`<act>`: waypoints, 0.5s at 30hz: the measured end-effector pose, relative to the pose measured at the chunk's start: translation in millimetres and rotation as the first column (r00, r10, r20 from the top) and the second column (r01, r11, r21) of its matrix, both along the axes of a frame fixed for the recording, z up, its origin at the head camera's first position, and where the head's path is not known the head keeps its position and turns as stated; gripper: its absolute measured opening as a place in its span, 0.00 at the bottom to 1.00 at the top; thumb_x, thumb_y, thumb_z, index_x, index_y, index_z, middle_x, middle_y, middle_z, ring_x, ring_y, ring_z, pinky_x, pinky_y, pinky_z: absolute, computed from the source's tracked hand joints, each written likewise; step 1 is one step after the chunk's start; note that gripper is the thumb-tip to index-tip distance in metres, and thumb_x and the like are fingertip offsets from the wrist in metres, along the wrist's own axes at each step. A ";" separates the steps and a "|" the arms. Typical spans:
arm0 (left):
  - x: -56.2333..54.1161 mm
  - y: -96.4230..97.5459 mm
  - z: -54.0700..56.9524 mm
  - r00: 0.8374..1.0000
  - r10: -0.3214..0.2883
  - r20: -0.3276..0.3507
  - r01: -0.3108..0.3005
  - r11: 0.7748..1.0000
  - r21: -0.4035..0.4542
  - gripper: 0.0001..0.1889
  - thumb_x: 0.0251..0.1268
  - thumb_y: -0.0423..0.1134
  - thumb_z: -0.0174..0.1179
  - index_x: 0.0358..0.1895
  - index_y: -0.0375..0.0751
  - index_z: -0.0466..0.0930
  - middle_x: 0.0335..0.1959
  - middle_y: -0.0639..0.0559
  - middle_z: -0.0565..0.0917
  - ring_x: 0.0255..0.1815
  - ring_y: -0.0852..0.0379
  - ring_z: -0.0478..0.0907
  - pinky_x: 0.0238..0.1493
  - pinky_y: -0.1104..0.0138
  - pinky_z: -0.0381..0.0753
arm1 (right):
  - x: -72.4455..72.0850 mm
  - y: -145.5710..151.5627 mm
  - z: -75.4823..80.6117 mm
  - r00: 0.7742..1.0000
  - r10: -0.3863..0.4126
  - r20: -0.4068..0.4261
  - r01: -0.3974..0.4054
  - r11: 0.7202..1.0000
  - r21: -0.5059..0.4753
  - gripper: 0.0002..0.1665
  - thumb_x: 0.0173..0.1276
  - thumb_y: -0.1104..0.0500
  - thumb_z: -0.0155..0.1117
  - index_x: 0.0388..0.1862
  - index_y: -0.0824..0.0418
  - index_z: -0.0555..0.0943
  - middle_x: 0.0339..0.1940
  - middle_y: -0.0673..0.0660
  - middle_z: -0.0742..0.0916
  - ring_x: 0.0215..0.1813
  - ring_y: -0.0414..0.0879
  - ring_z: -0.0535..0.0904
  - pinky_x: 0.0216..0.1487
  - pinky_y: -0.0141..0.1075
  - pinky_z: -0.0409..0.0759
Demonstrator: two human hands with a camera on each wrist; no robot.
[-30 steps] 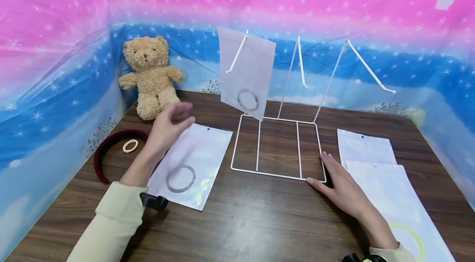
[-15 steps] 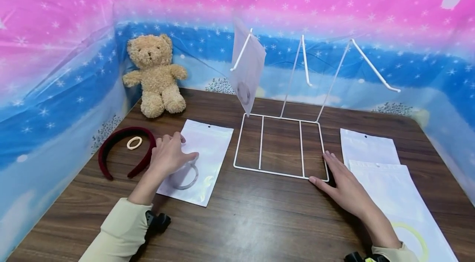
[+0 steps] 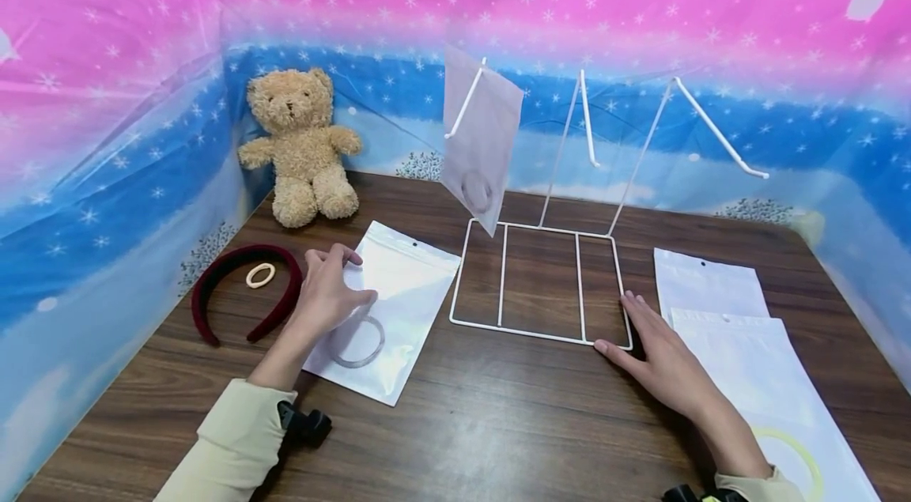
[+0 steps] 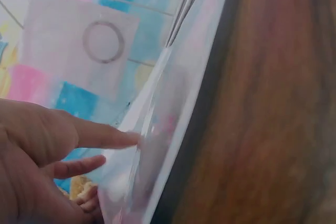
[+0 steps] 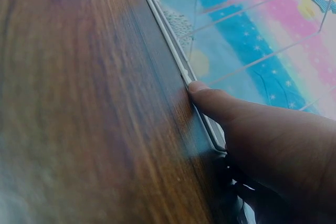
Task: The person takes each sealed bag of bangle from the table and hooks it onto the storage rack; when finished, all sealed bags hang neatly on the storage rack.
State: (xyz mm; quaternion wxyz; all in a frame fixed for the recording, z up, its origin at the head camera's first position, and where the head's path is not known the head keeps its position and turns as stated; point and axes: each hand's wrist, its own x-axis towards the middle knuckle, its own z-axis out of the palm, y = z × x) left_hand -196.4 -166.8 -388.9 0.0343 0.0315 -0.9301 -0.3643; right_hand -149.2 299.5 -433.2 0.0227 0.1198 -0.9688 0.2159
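My left hand (image 3: pixel 327 300) rests on the left part of a white zip bag (image 3: pixel 406 312) containing a grey ring (image 3: pixel 357 342). Thumb and fingers are spread apart; the thumb touches the bag's face in the left wrist view, with the other fingers near its far left edge. My right hand (image 3: pixel 658 360) lies at the front right corner of a white wire display rack (image 3: pixel 527 334), its thumb on the front wire and fingers along the side wire. From the rack's left hook hangs another bag (image 3: pixel 491 122) with a ring inside.
A dark red headband (image 3: pixel 245 253) and a small cream ring (image 3: pixel 260 275) lie at the left, before a teddy bear (image 3: pixel 299 146). Two white bags overlap at the right, the front bag (image 3: pixel 754 368) holding a yellow-green ring (image 3: pixel 797 451). Two bare hooks (image 3: pixel 719 130) project forward.
My left hand has come down onto the zip bag, which has turned slightly, its top shifting right towards the rack. The hanging bag swings on its hook. My right hand stays on the rack.
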 end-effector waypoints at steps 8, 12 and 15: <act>3.1 -6.8 5.9 0.996 -0.011 -0.089 0.015 0.999 0.047 0.13 0.55 0.31 0.69 0.46 0.38 0.85 0.53 0.36 0.81 0.60 0.40 0.73 0.60 0.49 0.68 | 0.4 0.8 0.1 1.000 -0.002 0.005 0.002 1.000 -0.005 0.58 0.66 0.30 0.57 0.79 0.64 0.51 0.78 0.67 0.57 0.77 0.63 0.50 0.66 0.65 0.56; 4.0 -9.1 7.8 0.997 -0.008 -0.077 0.015 0.996 0.086 0.13 0.58 0.33 0.69 0.47 0.40 0.87 0.55 0.37 0.81 0.61 0.42 0.73 0.59 0.50 0.70 | 0.2 1.1 0.4 1.000 -0.005 0.012 0.005 1.000 -0.006 0.58 0.66 0.29 0.57 0.80 0.63 0.51 0.78 0.67 0.57 0.77 0.63 0.50 0.66 0.65 0.55; 4.4 -10.5 9.3 0.998 -0.022 -0.058 0.028 0.994 0.110 0.13 0.59 0.34 0.68 0.48 0.41 0.87 0.56 0.38 0.81 0.62 0.43 0.72 0.60 0.50 0.70 | -0.2 1.1 -0.2 1.000 -0.009 0.017 0.009 1.000 -0.006 0.58 0.65 0.29 0.57 0.80 0.63 0.50 0.78 0.66 0.57 0.77 0.62 0.49 0.66 0.65 0.55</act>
